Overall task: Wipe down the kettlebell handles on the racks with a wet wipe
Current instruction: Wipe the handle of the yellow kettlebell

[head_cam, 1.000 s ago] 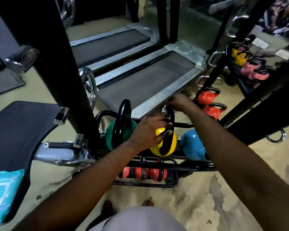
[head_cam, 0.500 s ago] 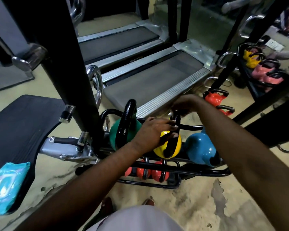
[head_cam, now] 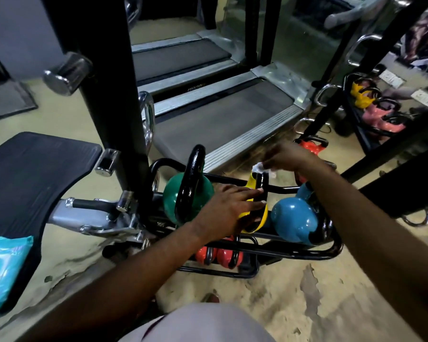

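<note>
Yellow kettlebell (head_cam: 264, 215) on rack (head_cam: 294, 254) upper tier, between green kettlebell (head_cam: 173, 193) and blue kettlebell (head_cam: 292, 218); right hand (head_cam: 289, 156), pinching wet wipe (head_cam: 262, 169), now lifted rightward off handle (head_cam: 260, 182) top; left hand (head_cam: 230, 208) fingers straighter, flat, steadying bell; judge this handle nearly wiped

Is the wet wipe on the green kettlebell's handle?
No, the right hand holds the wet wipe on the yellow kettlebell's black handle.

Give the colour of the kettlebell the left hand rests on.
Yellow kettlebell, black handle; head view.

Left hand (head_cam: 229, 208) rests on yellow kettlebell (head_cam: 265, 214); right hand (head_cam: 287, 156) pinches wet wipe (head_cam: 260, 169) atop black handle (head_cam: 260, 181).
</note>
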The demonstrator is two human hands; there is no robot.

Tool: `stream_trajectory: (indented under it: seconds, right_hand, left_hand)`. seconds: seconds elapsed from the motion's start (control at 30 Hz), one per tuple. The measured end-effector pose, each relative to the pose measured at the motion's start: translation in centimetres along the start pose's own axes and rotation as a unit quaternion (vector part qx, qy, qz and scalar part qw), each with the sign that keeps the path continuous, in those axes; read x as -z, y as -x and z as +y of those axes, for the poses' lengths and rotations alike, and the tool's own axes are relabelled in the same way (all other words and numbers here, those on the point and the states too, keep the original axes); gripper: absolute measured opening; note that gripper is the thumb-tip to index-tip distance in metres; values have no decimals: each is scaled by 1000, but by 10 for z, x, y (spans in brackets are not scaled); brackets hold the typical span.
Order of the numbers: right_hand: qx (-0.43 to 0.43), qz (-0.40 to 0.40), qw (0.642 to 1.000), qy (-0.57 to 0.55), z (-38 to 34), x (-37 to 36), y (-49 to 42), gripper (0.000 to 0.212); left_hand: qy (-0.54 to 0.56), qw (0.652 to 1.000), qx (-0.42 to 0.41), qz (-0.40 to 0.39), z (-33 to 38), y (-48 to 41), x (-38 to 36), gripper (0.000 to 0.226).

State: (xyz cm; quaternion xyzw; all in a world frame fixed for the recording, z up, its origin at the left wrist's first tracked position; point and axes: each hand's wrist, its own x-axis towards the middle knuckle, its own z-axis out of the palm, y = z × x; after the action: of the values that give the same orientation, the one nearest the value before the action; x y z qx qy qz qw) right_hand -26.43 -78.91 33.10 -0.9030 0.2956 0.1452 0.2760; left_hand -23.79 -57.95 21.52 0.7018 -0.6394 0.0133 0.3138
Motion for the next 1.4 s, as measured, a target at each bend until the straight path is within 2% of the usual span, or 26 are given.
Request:
stream_trajectory:
  seconds: [0.03,0.1,0.2,0.3,0.37,0.43,0.5,0.57,0.63,0.67,0.73,0.8,0.87,1.0,1.07,1.1,1.17,1.23,1.27,1.3,1.33,1.37,1.4]
  right_hand:
    - [6,-25,991,131,-13,2,-8,16]
    - [-3,-71,941,331,-40,-1,-19,28]
    - [-5,-87,857,509,-68,-20,-28,23]
    - [-10,-153,808,569,-75,-39,-41,16]
    - [3,-152,802,577,-74,-47,-46,23]
    - [-3,-155,812,563,-71,-49,-53,20]
    - [-28,-135,861,490,-60,-42,-65,20]
    - [-81,-116,929,343,-39,-26,-69,22]
    - [-135,-72,983,99,-14,-16,-60,14]
    - [-158,-52,986,-30,-1,-17,-52,14]
    - [-184,5,953,-241,18,-29,-33,23]
    - [-195,80,900,-382,31,-48,-17,25]
    - [-196,123,842,-487,33,-68,0,21]
    - [-182,125,725,-652,25,-91,18,26]
    - [-174,133,697,-683,29,-91,18,24]
    - [-167,135,697,-684,32,-89,20,21]
    - [-139,146,723,-660,40,-83,29,14]
    - [-82,153,775,-608,44,-76,38,9]
    - [-53,166,820,-545,41,-69,40,9]
    - [-32,191,879,-435,38,-61,36,10]
    - [-16,216,935,-280,34,-53,29,12]
    - [-4,222,966,-129,28,-45,17,14]
    - [4,207,978,-13,18,-38,6,14]
  left_hand:
    - [0,1000,2,-5,0,1,0,42]
    - [1,1000,7,-12,0,2,0,43]
    - [-12,1000,9,-12,0,3,0,40]
    - [-23,1000,16,-12,1,2,-1,40]
    - [-24,999,19,-18,1,2,0,41]
    - [-23,999,18,-23,2,2,2,42]
    - [-23,999,17,-30,2,1,3,44]
    - [-24,999,15,-35,2,1,4,46]
    - [-20,999,14,-34,1,1,4,44]
    - [-16,999,12,-30,1,1,3,43]
    - [-8,1000,5,-9,2,2,2,41]
    - [-4,1000,-2,8,1,2,0,39]
    - [-4,1000,-2,13,0,1,-1,37]
    - [1,1000,-1,11,0,-1,-1,36]
    - [6,1000,-1,12,1,-1,-1,36]
    - [7,1000,-1,13,1,0,-1,36]
    - [4,1000,0,12,1,0,0,37]
    - [-3,1000,-6,9,0,1,0,37]
    - [-8,1000,-9,6,0,2,-1,37]
    - [-15,1000,-11,0,-1,2,-1,39]
    - [-23,1000,-10,-9,-2,3,-2,41]
    - [-29,999,-7,-18,-2,3,-2,42]
    - [-32,999,-5,-23,-2,3,-2,42]
